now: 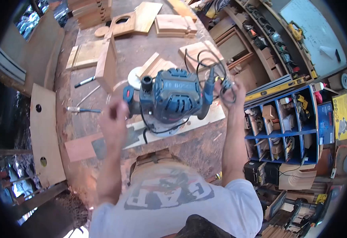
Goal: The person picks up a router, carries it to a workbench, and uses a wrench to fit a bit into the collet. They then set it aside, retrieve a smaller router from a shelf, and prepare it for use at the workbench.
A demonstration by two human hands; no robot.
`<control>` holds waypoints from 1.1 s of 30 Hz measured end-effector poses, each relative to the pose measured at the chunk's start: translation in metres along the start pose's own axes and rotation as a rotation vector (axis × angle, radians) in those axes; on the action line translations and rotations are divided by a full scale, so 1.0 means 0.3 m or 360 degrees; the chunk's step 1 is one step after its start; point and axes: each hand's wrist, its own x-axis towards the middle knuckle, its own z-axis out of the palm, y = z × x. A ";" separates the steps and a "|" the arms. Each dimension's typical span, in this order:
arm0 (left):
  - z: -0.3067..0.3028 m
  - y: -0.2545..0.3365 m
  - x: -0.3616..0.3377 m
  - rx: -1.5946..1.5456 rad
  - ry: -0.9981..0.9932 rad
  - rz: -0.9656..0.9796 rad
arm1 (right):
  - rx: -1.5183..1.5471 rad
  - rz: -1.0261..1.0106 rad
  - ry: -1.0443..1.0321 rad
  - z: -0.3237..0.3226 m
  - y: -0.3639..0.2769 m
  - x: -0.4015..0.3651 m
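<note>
A blue router (176, 93) with a side handle at each end stands on the workbench, over a pale board (207, 119). My left hand (116, 119) is beside the router's left handle, its fingers smeared by motion. At the router's right side, my right hand (233, 93) grips the black power cord (205, 57), which loops up over a wooden panel. A length of cord also hangs across the router's front. Close to my left wrist lie a flat grey piece (104, 148) and a reddish board (80, 148).
Wooden boards and an upright panel (106, 63) sit on the workbench (137, 47). A marker (85, 81) and a thin brush-like tool (84, 110) lie to the left. At right stand a blue cubby rack (280, 131) and a yellow level (276, 88).
</note>
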 end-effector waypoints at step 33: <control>0.328 0.534 0.104 0.0281 -0.1313 0.0131 | -0.2008 -0.1978 -0.0121 0.189 0.333 -0.570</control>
